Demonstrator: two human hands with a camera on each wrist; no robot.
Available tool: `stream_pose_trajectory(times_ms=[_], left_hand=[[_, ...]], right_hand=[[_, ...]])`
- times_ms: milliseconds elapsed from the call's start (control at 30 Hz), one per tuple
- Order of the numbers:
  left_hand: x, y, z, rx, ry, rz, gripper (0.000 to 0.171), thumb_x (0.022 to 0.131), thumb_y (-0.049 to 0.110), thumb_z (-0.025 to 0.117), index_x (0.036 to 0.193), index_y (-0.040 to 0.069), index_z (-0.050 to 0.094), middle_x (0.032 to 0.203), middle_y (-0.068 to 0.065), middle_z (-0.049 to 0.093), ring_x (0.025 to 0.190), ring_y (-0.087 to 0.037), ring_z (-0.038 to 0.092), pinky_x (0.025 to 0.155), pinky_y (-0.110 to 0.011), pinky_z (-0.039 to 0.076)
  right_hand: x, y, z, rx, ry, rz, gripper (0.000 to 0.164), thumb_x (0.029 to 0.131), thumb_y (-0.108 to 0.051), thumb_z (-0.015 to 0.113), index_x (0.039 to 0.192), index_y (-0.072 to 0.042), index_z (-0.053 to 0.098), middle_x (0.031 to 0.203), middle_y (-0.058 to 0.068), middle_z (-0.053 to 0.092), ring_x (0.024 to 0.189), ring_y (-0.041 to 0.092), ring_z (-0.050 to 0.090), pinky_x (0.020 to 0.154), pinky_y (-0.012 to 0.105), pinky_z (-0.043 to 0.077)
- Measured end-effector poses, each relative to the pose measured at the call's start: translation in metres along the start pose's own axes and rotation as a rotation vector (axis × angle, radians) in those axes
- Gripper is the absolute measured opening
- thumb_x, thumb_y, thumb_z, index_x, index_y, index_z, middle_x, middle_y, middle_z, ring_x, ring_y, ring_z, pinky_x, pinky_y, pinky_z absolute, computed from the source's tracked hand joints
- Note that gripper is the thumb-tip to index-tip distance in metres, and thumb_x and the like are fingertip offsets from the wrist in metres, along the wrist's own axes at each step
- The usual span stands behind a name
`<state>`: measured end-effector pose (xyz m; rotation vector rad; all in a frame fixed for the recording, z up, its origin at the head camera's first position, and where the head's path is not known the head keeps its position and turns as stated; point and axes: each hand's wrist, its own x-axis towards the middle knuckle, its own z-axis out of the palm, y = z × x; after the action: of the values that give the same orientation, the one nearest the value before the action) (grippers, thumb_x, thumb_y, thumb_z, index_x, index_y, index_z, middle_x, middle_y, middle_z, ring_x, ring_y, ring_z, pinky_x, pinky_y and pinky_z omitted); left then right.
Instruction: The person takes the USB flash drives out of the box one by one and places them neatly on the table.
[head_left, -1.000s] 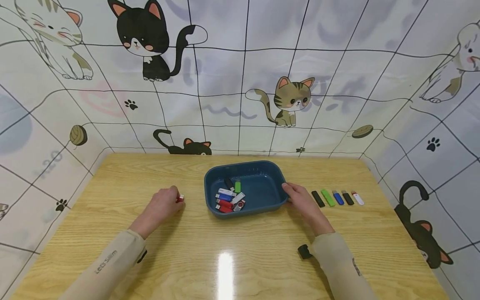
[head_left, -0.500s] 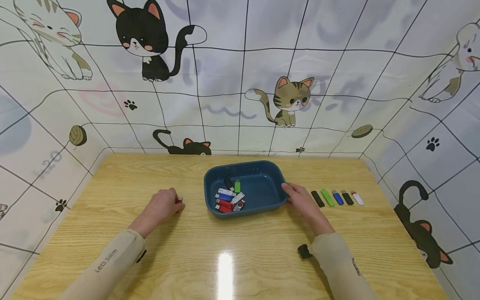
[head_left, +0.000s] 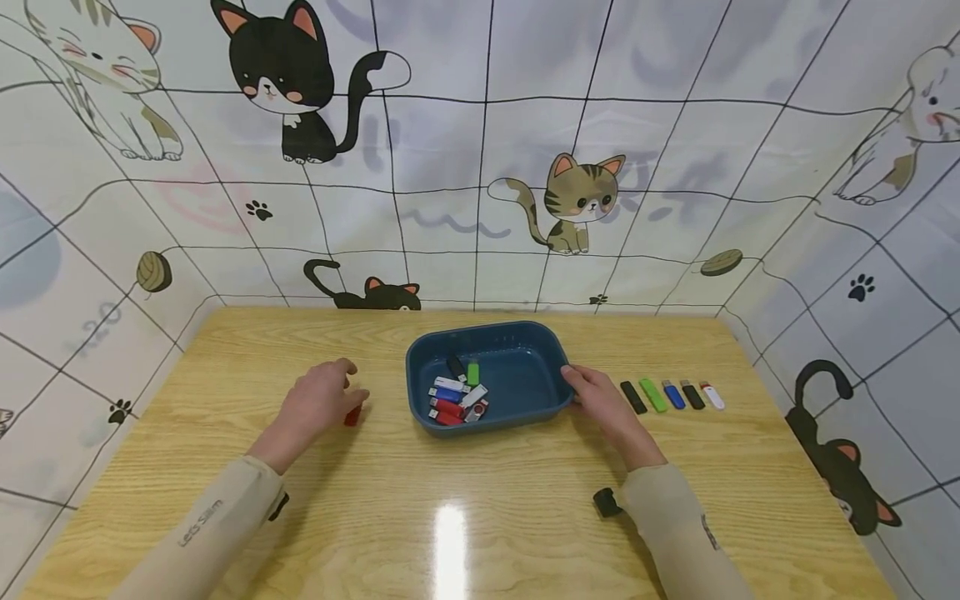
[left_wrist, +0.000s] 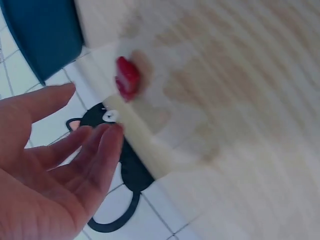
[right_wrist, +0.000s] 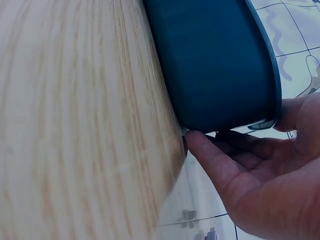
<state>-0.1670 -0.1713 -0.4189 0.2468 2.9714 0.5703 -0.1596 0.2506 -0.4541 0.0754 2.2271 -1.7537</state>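
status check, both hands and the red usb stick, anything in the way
Left hand holding nothing; right hand grips blue tray by its end. Red USB stick on table, outside tray. Left hand partly hides it in head view.

Beige sleeves (head_left: 678, 517) w/ dk lettering (head_left: 200, 523)

the wood-grain table (head_left: 525, 517) bears a dark blue tray (head_left: 525, 379) near its middle, a red usb stick (head_left: 352, 416) to the tray's left, and a row of five usb sticks (head_left: 674, 396) to its right.
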Motion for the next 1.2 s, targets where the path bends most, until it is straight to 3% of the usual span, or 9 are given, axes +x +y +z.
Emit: stream_pose_trajectory(times_ms=[167,300,533,700,967,1200], left_hand=[[0.001,0.016,-0.006,0.005,0.150,0.138,0.033,0.096,0.017,0.073,0.121,-0.003,0.068,0.111,-0.018,0.068,0.094,-0.033,0.066,0.080,-0.051,0.057],[0.007,0.035,-0.009,-0.011,0.184,0.259,0.031,0.095,0.015,0.075,0.122,0.000,0.070,0.118,-0.017,0.067,0.104,-0.033,0.066,0.091,-0.051,0.056],[0.026,0.063,-0.015,0.101,0.100,0.561,0.033,0.094,0.018,0.079,0.123,0.004,0.071,0.125,-0.011,0.065,0.117,-0.029,0.062,0.102,-0.045,0.052],[0.042,0.076,-0.016,0.189,0.010,0.712,0.034,0.095,0.016,0.077,0.126,0.005,0.069,0.127,-0.011,0.064,0.119,-0.028,0.061,0.103,-0.043,0.051],[0.065,0.091,-0.010,0.334,-0.136,0.791,0.036,0.097,0.015,0.074,0.131,0.006,0.066,0.130,-0.010,0.063,0.121,-0.028,0.061,0.105,-0.041,0.050],[0.078,0.100,0.005,0.438,-0.230,0.786,0.037,0.100,0.013,0.068,0.136,0.006,0.065,0.131,-0.011,0.064,0.119,-0.027,0.062,0.103,-0.040,0.051]], right_hand=[[0.000,-0.001,0.001,0.005,0.005,0.003,0.062,0.113,-0.032,0.040,0.156,0.011,0.030,0.162,0.030,0.030,0.148,0.044,0.035,0.112,0.052,0.043],[-0.001,-0.002,0.001,0.004,0.003,0.004,0.063,0.113,-0.033,0.040,0.156,0.011,0.030,0.162,0.030,0.030,0.148,0.043,0.035,0.112,0.052,0.043],[0.000,-0.002,0.000,-0.004,0.000,0.011,0.063,0.113,-0.033,0.040,0.157,0.011,0.029,0.162,0.030,0.030,0.148,0.043,0.035,0.112,0.052,0.043],[0.000,-0.002,0.001,-0.011,0.007,0.018,0.062,0.113,-0.032,0.040,0.156,0.012,0.031,0.161,0.031,0.032,0.146,0.044,0.037,0.112,0.053,0.043],[0.000,-0.002,0.002,-0.018,0.005,0.021,0.063,0.113,-0.033,0.040,0.157,0.011,0.029,0.162,0.031,0.030,0.147,0.045,0.035,0.112,0.053,0.043],[-0.002,-0.002,0.001,-0.016,-0.011,0.008,0.066,0.114,-0.034,0.039,0.158,0.012,0.023,0.163,0.032,0.024,0.148,0.047,0.031,0.115,0.053,0.040]])
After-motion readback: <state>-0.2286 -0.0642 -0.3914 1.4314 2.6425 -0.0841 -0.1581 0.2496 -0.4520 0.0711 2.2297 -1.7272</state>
